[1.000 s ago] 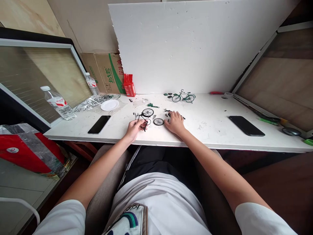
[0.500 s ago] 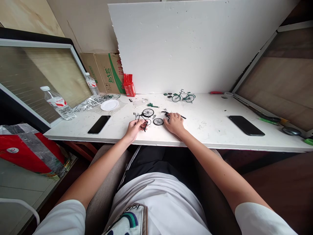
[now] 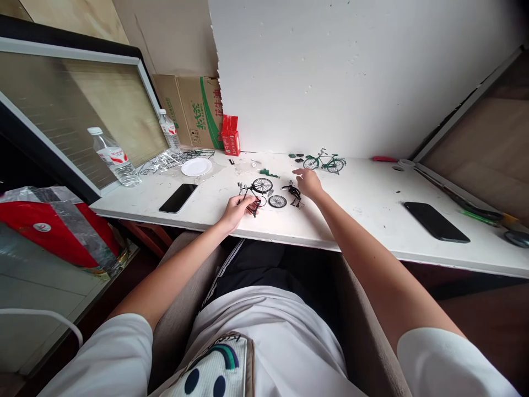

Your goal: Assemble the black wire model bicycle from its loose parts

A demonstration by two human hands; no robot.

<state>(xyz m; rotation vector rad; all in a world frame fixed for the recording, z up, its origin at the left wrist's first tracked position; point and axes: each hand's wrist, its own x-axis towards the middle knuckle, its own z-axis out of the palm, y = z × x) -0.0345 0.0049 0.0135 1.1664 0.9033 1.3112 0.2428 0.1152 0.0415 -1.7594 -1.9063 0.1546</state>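
My left hand is closed on a model bicycle frame, dark and thin, just above the table. One spoked wheel is at its far end; I cannot tell whether it is attached. To the right of it a loose spoked wheel lies flat. My right hand hovers over several small black parts, its index finger stretched out to the left and the other fingers partly hidden. Behind lies a green part. A green model bicycle stands upright near the back board.
Phones lie at left and right. At the back left are a white plate, plastic part frames, water bottles, a red box and a cardboard carton. A white board rises behind the table.
My right hand has lifted off the black parts and moved up and away, uncovering them. My left hand still holds the bicycle frame. The view has turned slightly left.
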